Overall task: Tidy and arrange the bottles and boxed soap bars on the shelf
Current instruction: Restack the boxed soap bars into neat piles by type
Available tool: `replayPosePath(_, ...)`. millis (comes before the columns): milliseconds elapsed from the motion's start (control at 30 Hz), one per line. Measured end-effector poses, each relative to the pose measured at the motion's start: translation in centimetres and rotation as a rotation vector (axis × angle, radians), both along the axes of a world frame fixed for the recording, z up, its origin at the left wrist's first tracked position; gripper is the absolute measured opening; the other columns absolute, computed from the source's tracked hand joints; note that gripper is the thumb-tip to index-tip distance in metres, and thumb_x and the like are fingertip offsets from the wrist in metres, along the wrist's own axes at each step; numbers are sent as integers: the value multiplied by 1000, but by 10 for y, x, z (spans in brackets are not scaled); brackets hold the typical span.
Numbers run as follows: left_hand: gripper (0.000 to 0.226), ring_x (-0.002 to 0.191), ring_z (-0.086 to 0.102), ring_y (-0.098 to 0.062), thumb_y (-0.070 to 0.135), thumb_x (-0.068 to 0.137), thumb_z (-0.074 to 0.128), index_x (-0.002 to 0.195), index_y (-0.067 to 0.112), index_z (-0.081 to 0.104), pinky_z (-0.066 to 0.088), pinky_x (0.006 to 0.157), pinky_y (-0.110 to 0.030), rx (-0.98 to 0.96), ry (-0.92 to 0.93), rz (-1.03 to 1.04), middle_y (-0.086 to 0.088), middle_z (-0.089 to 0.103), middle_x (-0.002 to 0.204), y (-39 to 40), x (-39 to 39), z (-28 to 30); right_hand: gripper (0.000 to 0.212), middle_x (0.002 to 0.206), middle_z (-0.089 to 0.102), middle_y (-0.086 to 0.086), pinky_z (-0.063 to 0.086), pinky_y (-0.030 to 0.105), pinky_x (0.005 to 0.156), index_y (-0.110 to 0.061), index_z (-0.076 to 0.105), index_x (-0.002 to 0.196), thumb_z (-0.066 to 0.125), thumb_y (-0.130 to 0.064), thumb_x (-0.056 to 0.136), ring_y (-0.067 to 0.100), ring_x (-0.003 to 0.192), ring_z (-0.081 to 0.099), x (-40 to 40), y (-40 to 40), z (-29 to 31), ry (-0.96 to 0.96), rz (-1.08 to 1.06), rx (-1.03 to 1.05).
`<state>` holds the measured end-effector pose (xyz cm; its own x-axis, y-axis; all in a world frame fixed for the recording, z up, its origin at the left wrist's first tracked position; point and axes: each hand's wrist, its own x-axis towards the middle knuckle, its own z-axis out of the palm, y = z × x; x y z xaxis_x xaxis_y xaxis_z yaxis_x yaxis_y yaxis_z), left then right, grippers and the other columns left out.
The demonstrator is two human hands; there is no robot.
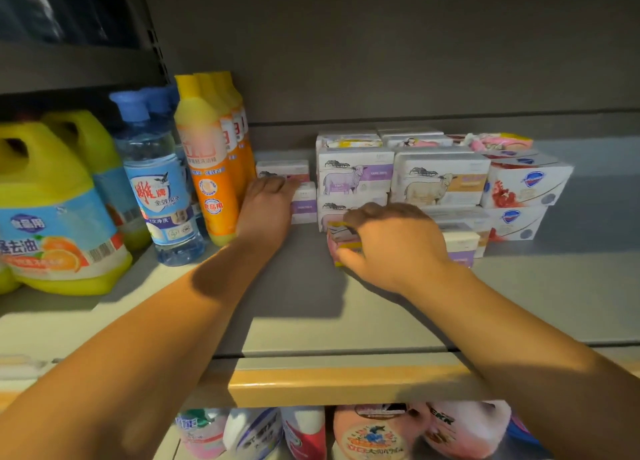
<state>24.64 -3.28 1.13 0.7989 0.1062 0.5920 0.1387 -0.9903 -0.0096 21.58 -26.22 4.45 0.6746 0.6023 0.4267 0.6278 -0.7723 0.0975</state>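
right hand (394, 248) grip wraps pink soap box (341, 239).

Both forearms are bare from the frame's lower edge to the wrists, with no sleeves showing. The left hand (268, 205) and right hand (394, 243) wear no gloves, rings or watch.

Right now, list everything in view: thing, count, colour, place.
jugs: at least two, yellow, shelf far left
clear bottles: at least two, blue caps, right of the jugs
orange bottles: a row, yellow caps, beside the clear bottles
soap boxes: many, mostly white, stacked at the back right
pink box: one, in the right hand
shelf: pale grey, tan front edge
lower bottles: several, pink and white, below
left hand: on a small white box
right hand: grips the pink box
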Motion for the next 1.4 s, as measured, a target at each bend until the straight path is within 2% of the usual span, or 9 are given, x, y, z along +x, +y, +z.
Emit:
replayPosePath(67,55,134,41,-32,12,94,57,146,20,43,23,117,-42,-15,-8,-28,-11,52,143,7,12,-1,41,108,65,-3,34,31,67,-31,63,114,48,-57,85,25,94,64,1,0,-5,-52,-5,-7)
replayPosePath(133,53,136,38,-32,13,96,56,146,22,43,22,118,-43,-26,2,-22,-11,49,145,12,23,-4,38,104,67,-4,31,31,65,-31,65,111,50,-55,85,25,90,64,1,1,-6,-88,-21,-11)
replayPosePath(233,54,137,33,-35,13,97,56,147,25,42,30,116,-45,-81,-11,39,-15,39,147,15,35,-8,36,100,67,-5,30,31,65,-31,67,106,52,-56,84,23,88,64,3,4,-8,-113,-43,-32)
replayPosePath(300,53,134,34,-35,12,97,53,148,26,41,33,114,-45,-97,-9,62,-16,38,144,15,42,-8,36,98,67,-5,29,31,64,-31,67,103,53,-57,83,23,88,64,5,6,-9,-124,-58,-42)
replayPosePath(533,55,137,33,-36,7,97,50,148,20,39,27,117,-44,-81,-6,122,-15,44,146,21,59,-3,34,94,68,-5,27,30,64,-32,68,99,55,-57,80,21,86,64,5,8,-10,-143,-93,-41)
replayPosePath(833,57,136,36,-38,10,93,56,147,17,39,33,114,-47,-53,0,228,-17,43,146,20,71,-4,33,91,68,-4,26,30,63,-30,68,96,55,-56,80,22,82,63,7,7,-12,-169,-92,-22)
replayPosePath(933,57,139,33,-37,18,96,56,149,17,36,31,115,-48,-81,23,215,-15,41,149,23,70,-4,35,91,68,-5,27,29,63,-30,68,97,55,-58,80,22,82,63,7,7,-13,-182,-94,-18)
replayPosePath(1100,55,142,31,-34,42,99,46,149,21,36,28,118,-47,-154,29,100,-13,42,150,27,64,-5,35,89,69,-6,27,29,62,-31,68,95,56,-59,78,21,80,64,7,8,-12,-180,-114,-27)
replayPosePath(1400,60,147,23,-34,55,100,32,149,21,39,19,121,-47,-206,74,123,-13,37,155,26,68,-4,39,91,70,-7,28,29,62,-34,69,98,56,-63,76,21,82,65,7,7,-12,-160,-132,-27)
